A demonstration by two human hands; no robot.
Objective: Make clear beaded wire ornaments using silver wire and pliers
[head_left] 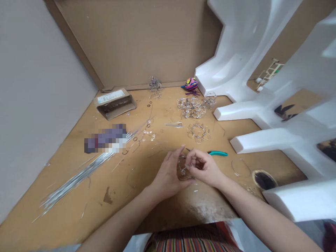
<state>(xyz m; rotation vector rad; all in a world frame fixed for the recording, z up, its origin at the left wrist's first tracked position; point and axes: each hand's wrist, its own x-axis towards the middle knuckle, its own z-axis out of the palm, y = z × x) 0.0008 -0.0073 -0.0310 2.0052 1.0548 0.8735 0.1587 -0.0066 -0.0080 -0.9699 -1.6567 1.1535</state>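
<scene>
Wire piece hidden by hands, purple object pixelated

Thin silver wire loop, curved, partly hidden from view

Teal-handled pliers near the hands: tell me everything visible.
The pliers lie flat on the tan work surface, just beyond the right hand, apparently untouched. A glossy teal grip points right; a thin dark section runs left toward the fingers, its end too small to make out.
</scene>
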